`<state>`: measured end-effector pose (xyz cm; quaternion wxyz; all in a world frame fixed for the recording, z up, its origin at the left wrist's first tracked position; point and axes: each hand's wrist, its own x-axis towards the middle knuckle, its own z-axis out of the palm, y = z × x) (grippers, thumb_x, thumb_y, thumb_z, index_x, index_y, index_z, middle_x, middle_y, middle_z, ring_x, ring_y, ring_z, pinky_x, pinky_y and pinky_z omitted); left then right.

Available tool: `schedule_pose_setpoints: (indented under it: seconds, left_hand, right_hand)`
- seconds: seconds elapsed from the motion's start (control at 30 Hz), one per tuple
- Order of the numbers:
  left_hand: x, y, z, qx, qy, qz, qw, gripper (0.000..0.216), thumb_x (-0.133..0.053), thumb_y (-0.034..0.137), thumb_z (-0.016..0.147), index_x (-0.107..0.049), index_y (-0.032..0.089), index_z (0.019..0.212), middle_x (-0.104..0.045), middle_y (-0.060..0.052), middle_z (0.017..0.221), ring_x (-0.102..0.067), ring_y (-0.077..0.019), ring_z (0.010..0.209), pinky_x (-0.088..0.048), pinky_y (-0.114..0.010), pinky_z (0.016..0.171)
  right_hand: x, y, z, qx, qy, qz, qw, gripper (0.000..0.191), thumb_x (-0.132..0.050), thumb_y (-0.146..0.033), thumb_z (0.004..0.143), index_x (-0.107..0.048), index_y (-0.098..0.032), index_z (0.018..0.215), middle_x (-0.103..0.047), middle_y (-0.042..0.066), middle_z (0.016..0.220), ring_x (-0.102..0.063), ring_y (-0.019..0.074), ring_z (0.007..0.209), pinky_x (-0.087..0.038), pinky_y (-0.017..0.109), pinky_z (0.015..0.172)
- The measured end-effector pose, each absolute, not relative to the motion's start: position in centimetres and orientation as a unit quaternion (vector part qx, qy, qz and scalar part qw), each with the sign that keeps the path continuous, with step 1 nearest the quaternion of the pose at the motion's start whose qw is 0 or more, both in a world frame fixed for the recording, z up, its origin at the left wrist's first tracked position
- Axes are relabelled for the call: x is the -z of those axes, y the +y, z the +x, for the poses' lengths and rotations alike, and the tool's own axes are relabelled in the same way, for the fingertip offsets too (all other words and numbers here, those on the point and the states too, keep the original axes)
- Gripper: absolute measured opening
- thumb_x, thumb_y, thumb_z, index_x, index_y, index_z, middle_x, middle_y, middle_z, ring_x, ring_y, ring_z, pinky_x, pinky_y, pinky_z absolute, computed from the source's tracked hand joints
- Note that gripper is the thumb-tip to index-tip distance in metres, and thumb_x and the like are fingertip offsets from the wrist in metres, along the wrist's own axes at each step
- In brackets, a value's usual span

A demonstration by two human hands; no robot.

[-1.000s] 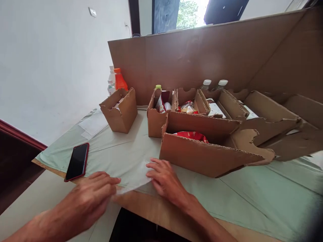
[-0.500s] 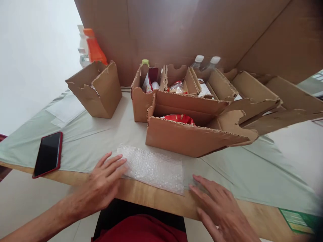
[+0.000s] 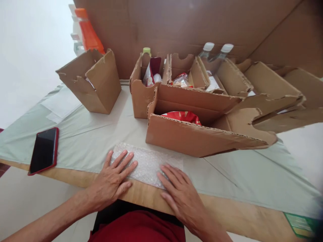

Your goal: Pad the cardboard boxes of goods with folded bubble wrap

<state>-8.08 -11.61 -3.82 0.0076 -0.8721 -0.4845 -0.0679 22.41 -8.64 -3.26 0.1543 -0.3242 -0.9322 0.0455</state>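
Right now both hands are flat on the bubble wrap sheet point(image 3: 147, 160), which lies on the pale green cloth point(image 3: 88, 141) at the near edge of the table point(image 3: 227, 211). The step in hand looks like smoothing or pinning the sheet down, not picking it up. Left hand point(image 3: 111, 179): palm down, fingers point(image 3: 123, 160) spread and straight, covering the sheet's left end, wrist over the table edge, forearm coming in low from the left. Right hand point(image 3: 180, 193): also palm down, fingers spread, tips on the sheet's near right corner, heel of the hand on bare wood. Neither hand grips anything; both are released and only press. A strip of wrap shows between the two hands. Judgement: flat palms give no hold, so any lift or fold would need a pinch at an edge or corner, likely the corner under the right fingertips. Just beyond the fingertips stands the long cardboard box point(image 3: 191, 139), near but not touching the sheet, a red packet point(image 3: 183, 116) inside it. Well out past the left hand's outer side lies a phone point(image 3: 44, 150), face up. Farther beyond the left hand, a small open box point(image 3: 93, 82) and an orange bottle point(image 3: 88, 32) behind it.
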Motion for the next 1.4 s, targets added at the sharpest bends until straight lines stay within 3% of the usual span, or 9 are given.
schedule_pose_setpoints:
  seconds: [0.43,0.67,0.73,0.8,0.9,1.03,1.1,1.23,1.4]
  left_hand:
    - [2.6,-12.0,-7.4,0.121,-0.521,-0.844,-0.025,0.051,-0.059,0.027,0.092,-0.056,0.022,0.143,-0.051,-0.009,0.157,-0.032,-0.0359,0.152,0.007,-0.063,0.124]
    - [1.3,-10.6,-9.1,0.274,-0.524,-0.802,-0.080,0.035,-0.048,0.007,0.089,-0.071,0.022,0.110,-0.079,-0.005,0.115,-0.064,-0.0280,0.126,-0.019,-0.063,0.123]
    - [-0.7,-10.1,-9.7,0.305,-0.535,-0.774,-0.147,0.026,-0.051,0.015,0.092,-0.072,0.023,0.105,-0.080,-0.002,0.100,-0.074,-0.0236,0.104,-0.042,-0.051,0.114]
    - [-2.9,-9.7,-9.9,0.303,-0.577,-0.720,-0.238,0.020,-0.058,0.030,0.093,-0.073,0.024,0.105,-0.080,-0.002,0.095,-0.075,-0.0203,0.085,-0.058,-0.034,0.087]
    - [-4.8,-9.0,-9.4,0.287,-0.631,-0.633,-0.343,0.033,-0.061,0.046,0.091,-0.071,0.023,0.112,-0.075,-0.001,0.084,-0.069,-0.0174,0.069,-0.052,-0.024,0.057]
    - [-2.9,-7.6,-8.6,0.250,-0.668,-0.611,-0.344,0.047,-0.055,0.044,0.090,-0.064,0.018,0.128,-0.055,0.007,0.057,-0.053,-0.0138,0.051,-0.040,-0.023,0.047]
    - [-1.4,-7.1,-8.9,0.233,-0.683,-0.642,-0.260,0.050,-0.055,0.040,0.090,-0.059,0.017,0.135,-0.061,0.005,0.064,-0.055,-0.0146,0.054,-0.043,-0.025,0.051]
    - [0.0,-7.6,-10.1,0.264,-0.673,-0.688,-0.066,0.044,-0.053,0.030,0.095,-0.055,0.017,0.137,-0.072,-0.010,0.110,-0.067,-0.0216,0.087,-0.054,-0.032,0.068]
    - [-0.3,-8.9,-8.2,0.264,-0.552,-0.791,-0.010,0.030,-0.050,0.012,0.098,-0.062,0.020,0.124,-0.066,-0.013,0.126,-0.060,-0.0278,0.119,-0.053,-0.044,0.100]
  right_hand:
    - [1.6,-9.2,25.2,0.007,-0.924,-0.327,0.197,0.032,-0.045,-0.003,0.096,-0.067,-0.014,0.117,-0.073,0.012,0.126,-0.067,0.0250,0.116,-0.046,0.045,0.099]
    - [-1.4,-8.9,25.3,-0.167,-0.826,-0.410,0.350,0.022,-0.051,-0.012,0.099,-0.068,-0.022,0.109,-0.075,0.002,0.091,-0.071,0.0157,0.083,-0.056,0.028,0.078]
    - [-2.5,-9.1,25.9,-0.204,-0.776,-0.476,0.358,0.016,-0.056,-0.020,0.099,-0.070,-0.025,0.103,-0.074,0.000,0.087,-0.071,0.0140,0.075,-0.056,0.022,0.068]
    - [-3.1,-9.0,26.5,-0.228,-0.733,-0.532,0.358,0.012,-0.061,-0.028,0.097,-0.071,-0.027,0.102,-0.075,-0.002,0.085,-0.071,0.0136,0.071,-0.056,0.020,0.064]
    - [-2.5,-8.0,26.9,-0.270,-0.689,-0.573,0.352,0.019,-0.063,-0.038,0.096,-0.071,-0.024,0.107,-0.072,-0.002,0.076,-0.069,0.0143,0.063,-0.055,0.021,0.059]
    - [0.1,-5.8,26.8,-0.257,-0.706,-0.577,0.322,0.027,-0.058,-0.042,0.097,-0.069,-0.020,0.107,-0.069,0.000,0.068,-0.067,0.0178,0.060,-0.054,0.027,0.057]
    - [1.3,-5.3,27.2,-0.170,-0.747,-0.570,0.297,0.029,-0.055,-0.043,0.099,-0.069,-0.019,0.107,-0.074,0.004,0.077,-0.070,0.0219,0.070,-0.055,0.033,0.065]
    - [2.1,-5.6,28.7,-0.006,-0.802,-0.534,0.267,0.027,-0.048,-0.038,0.104,-0.067,-0.019,0.108,-0.075,0.008,0.095,-0.071,0.0263,0.087,-0.052,0.040,0.076]
    - [0.8,-6.4,24.7,-0.002,-0.853,-0.435,0.288,0.020,-0.051,-0.019,0.102,-0.064,-0.018,0.117,-0.073,0.011,0.113,-0.068,0.0257,0.100,-0.051,0.040,0.085]
